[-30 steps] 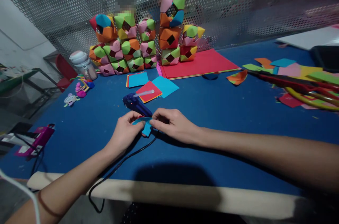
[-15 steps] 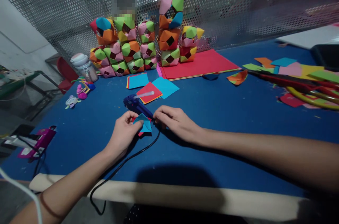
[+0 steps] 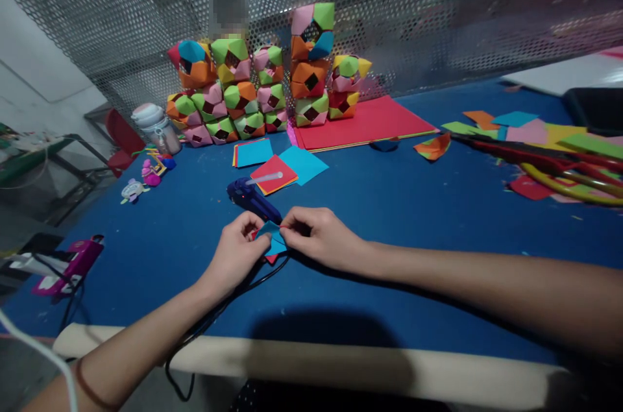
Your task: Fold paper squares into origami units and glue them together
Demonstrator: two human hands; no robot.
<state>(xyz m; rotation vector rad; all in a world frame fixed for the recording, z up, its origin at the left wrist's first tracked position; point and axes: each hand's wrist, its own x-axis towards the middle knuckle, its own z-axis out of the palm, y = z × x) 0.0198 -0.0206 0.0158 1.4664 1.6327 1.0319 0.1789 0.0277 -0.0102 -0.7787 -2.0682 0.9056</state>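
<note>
Here we are at the counter (image 3: 413, 224), and it's all about the folded paper (image 3: 275, 243), blue on top with red peeking out below, right in front of me, between my two hands. My left hand (image 3: 234, 253) has its left side, thumb pressed on the blue face, fingers curled in behind. My right hand (image 3: 321, 238) is closed to a tight pinch at the right corner, thumb against fingertip, with a speck of red at the tip.

Just beyond my fingers lies the glue gun (image 3: 253, 199), on its side, tiny red light showing, its clear stick (image 3: 265, 178) poking out across the red squares (image 3: 275, 169). The cord (image 3: 260, 279) curves below my hands and loops over the padded edge (image 3: 292, 357).

Past that, a blue square (image 3: 309, 164) sits partly under the red ones, with a small stack (image 3: 254, 152) to its left. And what a back row! Paper cubes (image 3: 241, 98) piled in columns before the metal mesh (image 3: 413, 42), the right-hand ones by the big red sheets (image 3: 379, 123). Over on the right, a curled orange piece (image 3: 432, 148), then scissors (image 3: 530, 151) across bright scraps (image 3: 528, 128). On the left, a lidded jar (image 3: 152, 123), small toys (image 3: 150, 173) and a magenta power strip (image 3: 80, 263).
</note>
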